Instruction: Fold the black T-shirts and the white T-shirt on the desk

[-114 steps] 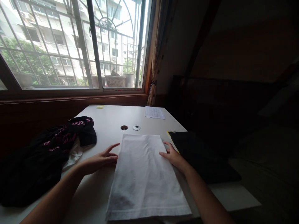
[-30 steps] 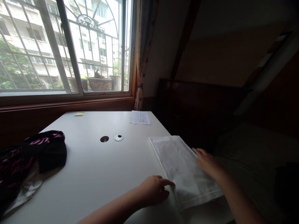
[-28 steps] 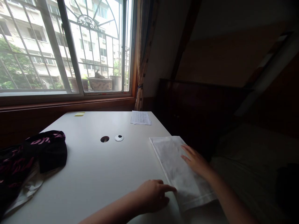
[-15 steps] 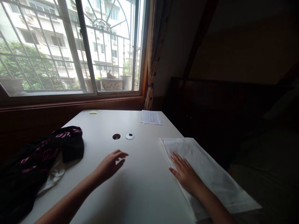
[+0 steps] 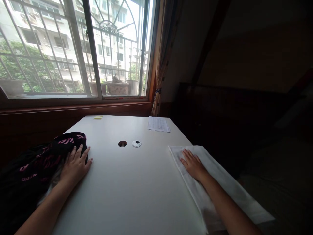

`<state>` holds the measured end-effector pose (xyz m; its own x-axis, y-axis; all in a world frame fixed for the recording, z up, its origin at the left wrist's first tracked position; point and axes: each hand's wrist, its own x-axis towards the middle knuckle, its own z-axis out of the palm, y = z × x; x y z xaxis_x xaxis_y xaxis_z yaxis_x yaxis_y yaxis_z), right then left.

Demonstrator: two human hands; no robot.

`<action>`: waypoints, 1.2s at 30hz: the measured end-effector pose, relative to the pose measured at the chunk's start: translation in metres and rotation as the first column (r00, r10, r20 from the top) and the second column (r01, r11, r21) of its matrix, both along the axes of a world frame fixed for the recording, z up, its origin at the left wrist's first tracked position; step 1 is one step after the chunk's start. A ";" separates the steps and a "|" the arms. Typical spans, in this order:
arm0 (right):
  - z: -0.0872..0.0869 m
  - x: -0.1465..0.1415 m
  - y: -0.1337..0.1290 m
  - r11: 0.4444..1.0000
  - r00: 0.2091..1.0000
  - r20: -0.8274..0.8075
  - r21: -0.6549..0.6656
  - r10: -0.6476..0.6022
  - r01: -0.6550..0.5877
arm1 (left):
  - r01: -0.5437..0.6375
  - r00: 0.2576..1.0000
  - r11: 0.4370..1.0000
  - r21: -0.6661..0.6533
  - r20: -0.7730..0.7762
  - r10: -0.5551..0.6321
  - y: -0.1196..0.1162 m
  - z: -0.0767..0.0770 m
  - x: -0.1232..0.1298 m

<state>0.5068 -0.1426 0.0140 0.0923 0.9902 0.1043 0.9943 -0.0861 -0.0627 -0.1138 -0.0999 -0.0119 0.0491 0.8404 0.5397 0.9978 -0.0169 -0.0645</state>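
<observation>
On the left, my left hand (image 5: 75, 165) lies with spread fingers at the right edge of a heap of black clothing (image 5: 49, 156) with pink lettering. A pale, crumpled cloth (image 5: 50, 187) shows partly beneath that heap. My right hand (image 5: 193, 165) rests flat, fingers stretched out, on a folded white cloth (image 5: 212, 173). This cloth lies along the right side of the white table (image 5: 132, 192), and its right part reaches past the table edge. Neither hand grips anything that I can see.
Toward the middle of the table are a round hole (image 5: 122, 143) and a white cable cover (image 5: 136, 143). Papers (image 5: 158, 124) and a yellow sticky note (image 5: 98, 117) lie at the far edge. Beyond stand a barred window (image 5: 117, 58) and a tied curtain (image 5: 157, 98).
My left hand has moved left from above the middle of the table to the black clothing, its fingers now spread. My right hand has slid slightly farther forward on the white cloth.
</observation>
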 end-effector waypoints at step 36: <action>-0.013 0.032 0.021 0.880 0.988 0.028 0.459 -0.149 0.119 | 0.027 0.999 1.000 0.008 0.039 -0.027 0.009 -0.001 -0.025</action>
